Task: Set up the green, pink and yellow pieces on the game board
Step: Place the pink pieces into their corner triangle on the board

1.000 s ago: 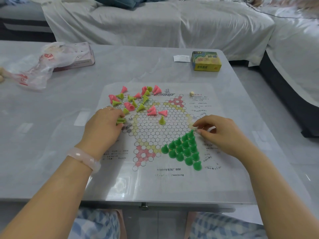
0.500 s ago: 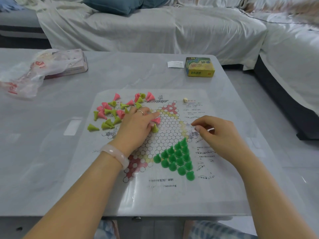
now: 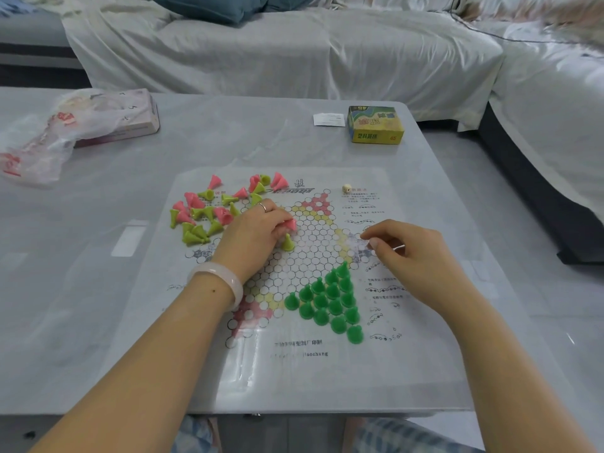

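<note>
We see the green pieces (image 3: 330,300) done, standing in a full triangle on the game board (image 3: 307,256) near corner. Pink pieces (image 3: 196,204) and yellow pieces (image 3: 196,232) mostly loose, heaped at far-left edge. Left hand (image 3: 253,237) pinches a pink piece (image 3: 292,224), one yellow piece (image 3: 288,243) just below it. Right hand (image 3: 408,253) fingers curled on the sheet edge, gripping nothing we can make out

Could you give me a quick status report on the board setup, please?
Left hand pinching a pink piece; right hand resting, looks empty. Green pieces set in their triangle. Pink and yellow pile unsorted. Nothing obstructing.
</note>
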Demonstrator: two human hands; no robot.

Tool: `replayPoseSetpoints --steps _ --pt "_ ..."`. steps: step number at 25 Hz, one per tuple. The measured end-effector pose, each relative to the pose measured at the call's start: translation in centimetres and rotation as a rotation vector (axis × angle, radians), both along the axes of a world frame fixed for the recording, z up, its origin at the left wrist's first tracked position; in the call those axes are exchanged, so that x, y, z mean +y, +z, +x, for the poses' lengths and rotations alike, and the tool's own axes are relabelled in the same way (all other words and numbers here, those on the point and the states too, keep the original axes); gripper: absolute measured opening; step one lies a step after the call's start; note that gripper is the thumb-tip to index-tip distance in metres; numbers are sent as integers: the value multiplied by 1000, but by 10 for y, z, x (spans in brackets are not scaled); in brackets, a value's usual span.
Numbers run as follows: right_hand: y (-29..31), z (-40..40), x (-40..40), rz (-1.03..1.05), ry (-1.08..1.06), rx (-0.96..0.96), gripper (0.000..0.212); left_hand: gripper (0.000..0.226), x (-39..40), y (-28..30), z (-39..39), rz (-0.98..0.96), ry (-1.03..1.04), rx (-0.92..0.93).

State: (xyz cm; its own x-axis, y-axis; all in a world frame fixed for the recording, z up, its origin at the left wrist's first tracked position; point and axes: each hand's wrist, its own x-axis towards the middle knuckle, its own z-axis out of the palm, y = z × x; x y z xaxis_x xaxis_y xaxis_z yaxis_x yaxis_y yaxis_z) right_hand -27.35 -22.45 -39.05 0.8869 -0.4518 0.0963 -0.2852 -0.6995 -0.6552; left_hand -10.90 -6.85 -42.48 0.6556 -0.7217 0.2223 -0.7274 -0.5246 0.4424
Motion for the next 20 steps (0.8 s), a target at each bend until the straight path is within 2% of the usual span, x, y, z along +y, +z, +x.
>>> replayPoseSetpoints --steps 4,7,10,12,16,20 --pt "2 3 1 -14 -10 -19 17 25 5 16 -2 -131 85 63" --pt "9 11 10 12 -14 -93 18 25 6 28 -10 -292 192 255" --pt "14 24 27 21 31 -179 21 23 9 30 -15 -358 234 473" --pt "14 33 38 -10 82 -207 23 21 13 32 -15 -372 245 526" --pt "10 50 53 -155 200 -205 33 13 18 39 -17 -372 115 650" --pt "7 61 61 -235 248 -220 27 15 24 44 -17 -322 20 727"
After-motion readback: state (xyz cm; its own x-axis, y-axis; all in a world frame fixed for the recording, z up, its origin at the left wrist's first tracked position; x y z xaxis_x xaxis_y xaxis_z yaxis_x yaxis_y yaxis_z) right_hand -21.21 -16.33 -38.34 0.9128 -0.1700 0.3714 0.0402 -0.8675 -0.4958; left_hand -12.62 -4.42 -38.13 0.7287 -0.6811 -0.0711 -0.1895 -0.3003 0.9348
